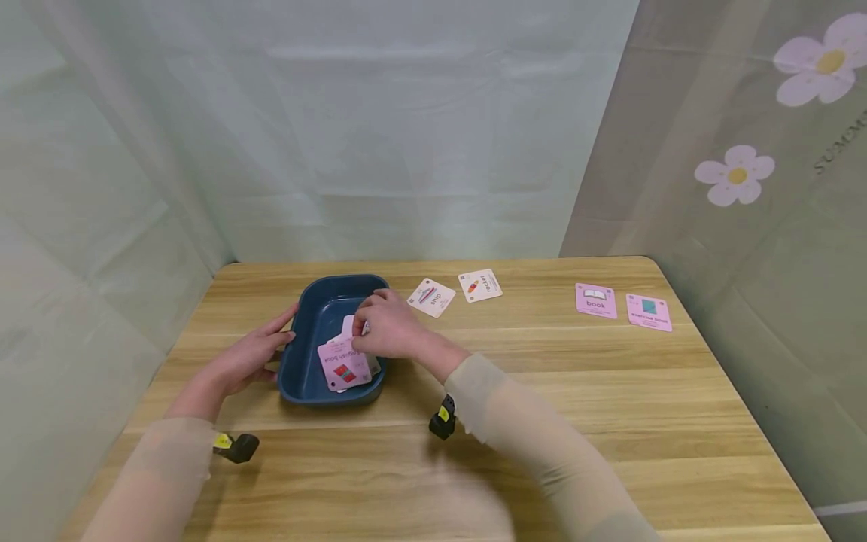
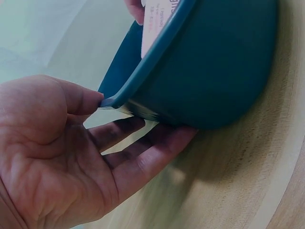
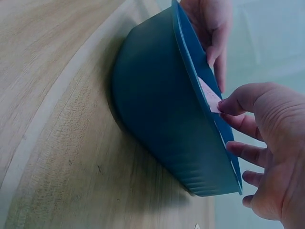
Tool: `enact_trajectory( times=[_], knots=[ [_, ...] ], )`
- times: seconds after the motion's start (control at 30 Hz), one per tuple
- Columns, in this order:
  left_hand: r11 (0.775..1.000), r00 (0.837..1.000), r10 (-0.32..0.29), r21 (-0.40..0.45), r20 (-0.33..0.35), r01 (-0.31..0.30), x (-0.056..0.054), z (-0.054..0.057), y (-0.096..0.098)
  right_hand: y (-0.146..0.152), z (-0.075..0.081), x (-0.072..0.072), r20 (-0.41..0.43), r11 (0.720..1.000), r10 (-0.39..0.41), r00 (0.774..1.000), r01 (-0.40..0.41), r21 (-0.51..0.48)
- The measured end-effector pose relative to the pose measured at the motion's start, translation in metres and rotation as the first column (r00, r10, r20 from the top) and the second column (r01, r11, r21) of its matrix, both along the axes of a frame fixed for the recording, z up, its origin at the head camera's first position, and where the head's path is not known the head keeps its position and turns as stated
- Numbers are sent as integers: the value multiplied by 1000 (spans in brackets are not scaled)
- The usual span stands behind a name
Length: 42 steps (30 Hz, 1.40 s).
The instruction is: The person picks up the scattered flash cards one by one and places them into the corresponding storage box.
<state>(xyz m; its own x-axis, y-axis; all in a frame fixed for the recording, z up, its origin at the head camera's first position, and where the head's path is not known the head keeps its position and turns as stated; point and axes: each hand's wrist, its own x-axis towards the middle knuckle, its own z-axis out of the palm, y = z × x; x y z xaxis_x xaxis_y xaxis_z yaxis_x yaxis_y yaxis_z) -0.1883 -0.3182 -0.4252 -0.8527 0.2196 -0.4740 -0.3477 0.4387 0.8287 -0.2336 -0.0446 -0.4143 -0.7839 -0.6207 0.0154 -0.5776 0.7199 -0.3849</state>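
Observation:
A dark blue plastic bin stands on the left half of the wooden table. On its left side my left hand holds the rim, the thumb at the edge and the fingers against the outer wall, as the left wrist view shows. Over the bin, my right hand pinches a pink "English book" card by its edge between thumb and forefinger. In the right wrist view the pinched card sticks up at the rim. Beneath it lie other cards, mostly covered.
Right of the bin, near the table's back edge, lie a white "ship" card and a white "rocket" card. Farther right are a pink "book" card and a pink "exercise book" card. Pale curtains hang behind the table.

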Motion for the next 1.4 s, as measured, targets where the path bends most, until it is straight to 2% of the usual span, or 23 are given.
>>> enact_trajectory(
  times=[0.33,0.53,0.8,1.0,1.2,1.4],
  knots=[
    [1000,1000,13,-2,4,-13,0,0,1,8,1,-4,-7,998,-38,999,38,-40],
    [1000,1000,18,-11,6,-18,0,2,2,13,7,-6,8,996,-45,999,45,-77],
    [1000,1000,18,-25,5,-18,1,3,3,22,17,-8,-27,990,-33,999,29,-136],
    [1000,1000,14,-19,-1,-14,2,2,2,29,24,-8,-11,985,-23,1000,21,-170],
    [1000,1000,12,-17,-2,-12,3,3,3,33,29,-10,-46,983,-42,998,33,-179],
    [1000,1000,11,-16,-2,-11,2,4,4,38,36,-9,-36,975,-80,996,70,-212]
  ],
)
